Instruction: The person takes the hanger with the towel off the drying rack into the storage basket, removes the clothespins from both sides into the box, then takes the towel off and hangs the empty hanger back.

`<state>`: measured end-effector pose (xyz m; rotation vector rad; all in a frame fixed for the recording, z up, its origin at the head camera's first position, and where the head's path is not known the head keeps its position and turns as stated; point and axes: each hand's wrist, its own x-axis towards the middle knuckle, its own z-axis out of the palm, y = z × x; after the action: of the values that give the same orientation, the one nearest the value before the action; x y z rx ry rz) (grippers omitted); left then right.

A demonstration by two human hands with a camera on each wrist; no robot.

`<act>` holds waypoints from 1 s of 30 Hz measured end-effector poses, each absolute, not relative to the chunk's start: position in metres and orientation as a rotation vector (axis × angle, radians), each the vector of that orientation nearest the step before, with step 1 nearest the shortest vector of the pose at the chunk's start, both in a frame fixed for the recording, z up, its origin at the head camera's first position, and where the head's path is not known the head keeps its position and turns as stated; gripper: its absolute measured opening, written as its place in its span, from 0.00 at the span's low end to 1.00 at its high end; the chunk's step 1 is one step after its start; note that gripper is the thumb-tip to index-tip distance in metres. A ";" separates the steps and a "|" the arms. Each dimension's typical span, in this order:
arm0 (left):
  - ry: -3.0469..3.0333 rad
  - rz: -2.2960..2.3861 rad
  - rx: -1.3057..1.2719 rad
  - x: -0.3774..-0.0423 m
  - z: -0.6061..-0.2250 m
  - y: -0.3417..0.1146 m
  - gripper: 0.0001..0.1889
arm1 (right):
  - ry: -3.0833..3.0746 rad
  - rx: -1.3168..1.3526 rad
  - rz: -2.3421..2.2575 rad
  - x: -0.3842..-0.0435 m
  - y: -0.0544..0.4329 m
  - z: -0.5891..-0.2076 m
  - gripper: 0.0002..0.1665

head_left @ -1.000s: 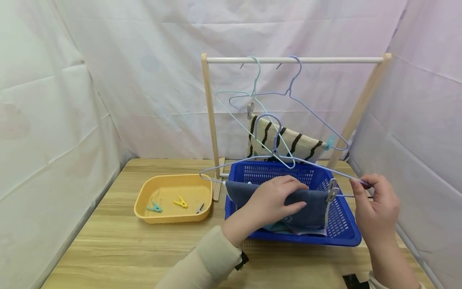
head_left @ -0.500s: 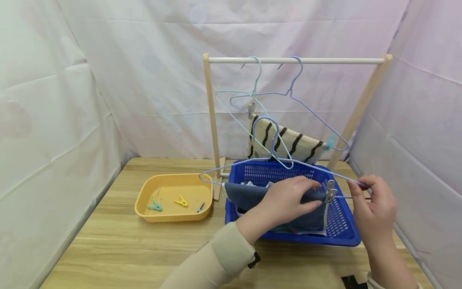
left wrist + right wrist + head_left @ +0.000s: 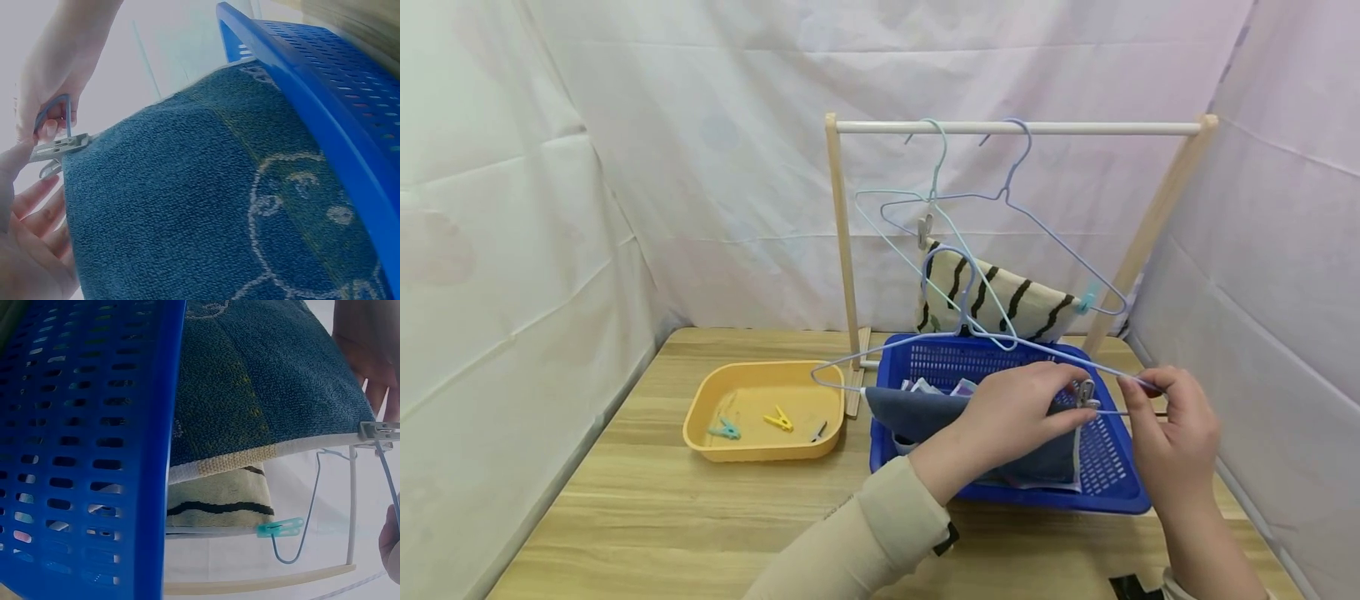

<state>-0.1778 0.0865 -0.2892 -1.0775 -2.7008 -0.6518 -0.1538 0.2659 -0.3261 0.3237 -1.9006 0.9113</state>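
A blue wire hanger (image 3: 917,336) is held over the blue basket, with a dark blue towel (image 3: 917,414) folded over its lower bar. My right hand (image 3: 1176,433) grips the hanger's right end. A grey clothespin (image 3: 1086,395) fastens the towel's right edge to the bar. My left hand (image 3: 1022,408) pinches that clothespin between thumb and fingers; in the left wrist view the clothespin (image 3: 65,147) bites the towel's corner. The towel (image 3: 294,369) hangs down into the basket, its pale hem visible in the right wrist view.
The blue basket (image 3: 1120,500) holds more cloths. Behind it stands a rack (image 3: 1105,128) bearing a mint hanger (image 3: 880,192) and another blue hanger (image 3: 1060,237) with a striped towel (image 3: 1000,292). A yellow tray (image 3: 700,437) at left holds several clothespins, one yellow (image 3: 780,419).
My left hand has slid right along the towel to the grey clothespin and now pinches it. The hanger has dipped slightly; my right hand keeps its grip with a small leftward shift.
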 end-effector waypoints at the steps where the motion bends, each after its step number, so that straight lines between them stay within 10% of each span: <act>1: -2.684 -0.643 -1.086 -0.177 -0.289 0.087 0.23 | -1.904 0.322 0.909 -0.154 0.266 -0.326 0.13; 30: -2.202 -0.164 -1.189 -0.161 -0.283 0.070 0.16 | -1.908 0.333 0.884 -0.156 0.264 -0.328 0.18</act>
<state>-0.1612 0.0700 -0.2830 -1.1891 -2.2020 -0.1637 -0.1558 0.2644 -0.3281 0.3329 -1.9080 0.8838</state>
